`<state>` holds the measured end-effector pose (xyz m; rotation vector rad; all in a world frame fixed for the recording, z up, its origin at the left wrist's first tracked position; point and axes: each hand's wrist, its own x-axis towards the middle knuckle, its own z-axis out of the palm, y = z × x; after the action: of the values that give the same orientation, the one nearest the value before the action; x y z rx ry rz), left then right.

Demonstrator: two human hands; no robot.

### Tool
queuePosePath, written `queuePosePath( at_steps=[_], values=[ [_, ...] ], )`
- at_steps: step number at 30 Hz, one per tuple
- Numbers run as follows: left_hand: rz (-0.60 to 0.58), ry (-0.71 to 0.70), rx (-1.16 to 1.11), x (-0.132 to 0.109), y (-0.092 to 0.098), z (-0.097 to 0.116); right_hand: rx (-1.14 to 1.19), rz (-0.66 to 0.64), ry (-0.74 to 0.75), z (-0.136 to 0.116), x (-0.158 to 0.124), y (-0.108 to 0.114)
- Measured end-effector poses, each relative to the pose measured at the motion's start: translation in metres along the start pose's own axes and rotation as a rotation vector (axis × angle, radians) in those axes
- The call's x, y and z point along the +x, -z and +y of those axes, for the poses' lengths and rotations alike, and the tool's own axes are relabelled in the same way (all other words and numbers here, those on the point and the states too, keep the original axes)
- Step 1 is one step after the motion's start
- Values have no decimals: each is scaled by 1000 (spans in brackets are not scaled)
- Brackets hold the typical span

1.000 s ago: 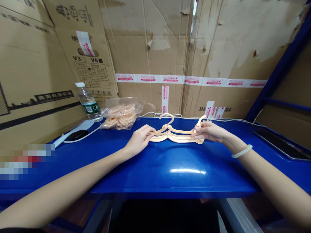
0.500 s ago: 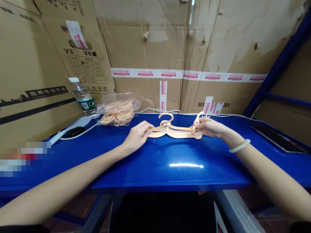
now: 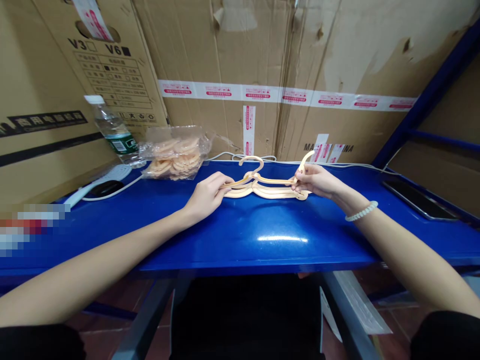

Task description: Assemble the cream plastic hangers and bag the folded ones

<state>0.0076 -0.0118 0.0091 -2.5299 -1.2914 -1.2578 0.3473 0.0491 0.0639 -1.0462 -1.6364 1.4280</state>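
A few peach-coloured plastic clothes hangers (image 3: 275, 194) lie together on the blue table, with a hook (image 3: 252, 159) standing up at their middle. My left hand (image 3: 205, 197) is closed on the left end of the top hanger (image 3: 273, 181). My right hand (image 3: 317, 181) pinches that hanger's right end. From between my right fingers a curved peach hook (image 3: 306, 159) sticks up; what it joins to is hidden by the hand. The lower hangers sit just below the top one, and my fingers cover parts of their ends.
Left of the hangers lies a clear plastic bag (image 3: 176, 155) of peach hangers. Behind it stand a water bottle (image 3: 116, 132) and cardboard walls (image 3: 225, 55). A white cable (image 3: 337, 164) runs along the back edge. A phone (image 3: 420, 199) lies at the right of the blue table (image 3: 232, 240).
The camera view has tilted down, so everything sits higher in the picture. Both hands keep hold of the top hanger, and its hook now leans slightly further left.
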Motion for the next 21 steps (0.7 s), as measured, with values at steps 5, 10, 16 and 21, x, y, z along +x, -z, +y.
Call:
queuePosePath(
  at_steps=[5,10,16,21],
  values=[
    [-4,19,-5,0,0,1,-41,80,139,6,4,-6],
    [-26,34,-26,0,1,3,-74,132,237,8,4,-11],
    [-25,98,-99,1,2,7,-59,162,338,4,2,-15],
    [-82,160,-131,3,4,8,17,206,390,-8,-1,-5]
  ],
)
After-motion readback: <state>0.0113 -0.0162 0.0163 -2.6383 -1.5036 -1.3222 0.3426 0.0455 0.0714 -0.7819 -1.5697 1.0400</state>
